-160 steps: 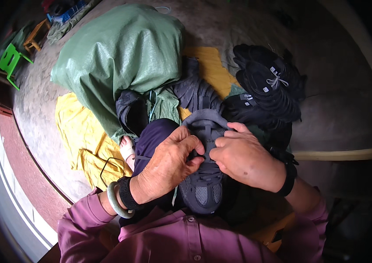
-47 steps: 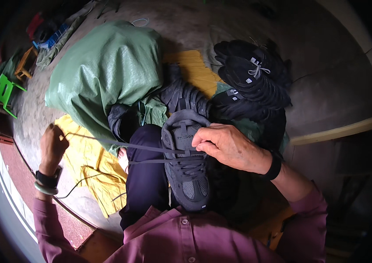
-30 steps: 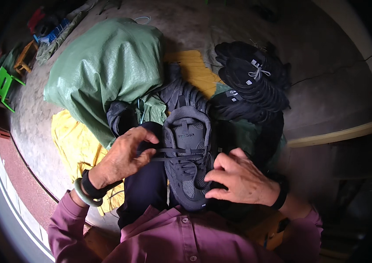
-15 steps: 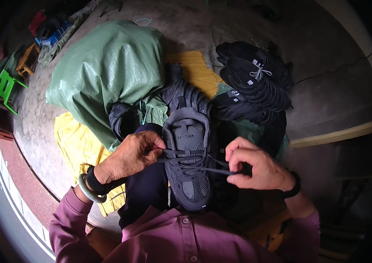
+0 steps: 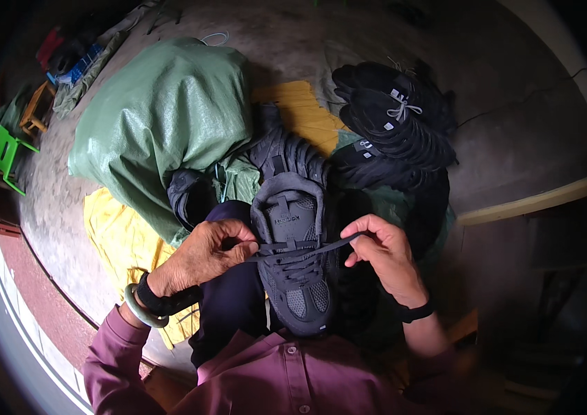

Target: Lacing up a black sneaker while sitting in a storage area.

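1. Shoe in work: a dark grey sneaker [image 5: 292,259] lies on the person's lap, toe toward the body, tongue pointing away, partly laced.
2. Left hand [image 5: 203,252] is closed on the left end of the grey shoelace [image 5: 293,247], fingers curled at the sneaker's eyelet row, touching its upper.
3. Right hand [image 5: 384,250] pinches the right end of the same lace between thumb and forefinger and holds it out taut, just clear of the sneaker's edge; the other fingers are loosely bent.
4. Judgement on doing this step well: pull both ends with even tension so the crossing lies flat, keep the lace untwisted, and steady the sneaker against the thigh so it does not roll.
5. Judgement on risk: a one-sided tug could leave the ends unequal or drag the lace out of an eyelet.
6. Surroundings: a stack of black shoes [image 5: 391,128] lies beyond the right hand, a bulging green sack [image 5: 162,124] beyond the left, and yellow sheeting [image 5: 124,238] is spread on the concrete floor [image 5: 515,152]. A green bangle [image 5: 140,315] sits on the left wrist.
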{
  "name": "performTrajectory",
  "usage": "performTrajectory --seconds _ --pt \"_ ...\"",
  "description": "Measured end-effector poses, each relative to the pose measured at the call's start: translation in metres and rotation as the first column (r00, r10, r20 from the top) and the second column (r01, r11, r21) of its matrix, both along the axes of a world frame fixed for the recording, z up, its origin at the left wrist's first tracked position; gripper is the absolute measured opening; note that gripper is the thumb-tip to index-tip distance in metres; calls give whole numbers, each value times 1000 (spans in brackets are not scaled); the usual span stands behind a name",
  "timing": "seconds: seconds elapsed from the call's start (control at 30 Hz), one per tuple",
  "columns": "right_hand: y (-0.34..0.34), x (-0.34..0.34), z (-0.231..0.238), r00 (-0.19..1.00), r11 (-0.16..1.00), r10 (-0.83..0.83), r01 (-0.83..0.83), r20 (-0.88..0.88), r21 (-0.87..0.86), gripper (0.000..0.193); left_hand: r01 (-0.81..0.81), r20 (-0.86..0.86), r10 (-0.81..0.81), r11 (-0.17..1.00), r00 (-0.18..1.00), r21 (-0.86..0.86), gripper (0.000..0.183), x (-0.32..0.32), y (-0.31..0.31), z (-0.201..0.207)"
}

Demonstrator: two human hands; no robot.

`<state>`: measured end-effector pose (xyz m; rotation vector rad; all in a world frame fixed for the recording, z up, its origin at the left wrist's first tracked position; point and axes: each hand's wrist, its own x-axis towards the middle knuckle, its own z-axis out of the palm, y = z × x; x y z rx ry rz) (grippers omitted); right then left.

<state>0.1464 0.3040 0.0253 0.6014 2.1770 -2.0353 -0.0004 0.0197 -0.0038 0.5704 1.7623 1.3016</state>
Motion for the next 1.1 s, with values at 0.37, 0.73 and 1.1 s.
performTrajectory --seconds 0.37,0.73,1.1 --pt "41 -6 38 761 759 645 -627 -72 175 14 15 -17 -15 1000 1000 -6 17 -2 -1 -3" --pt "-12 -13 2 900 307 343 164 -269 938 24 51 -11 -50 999 999 11 15 -2 -3 0" --pt "-70 -2 -48 824 814 -557 519 -99 -262 21 -13 -1 13 998 1000 -57 7 -4 -25 -5"
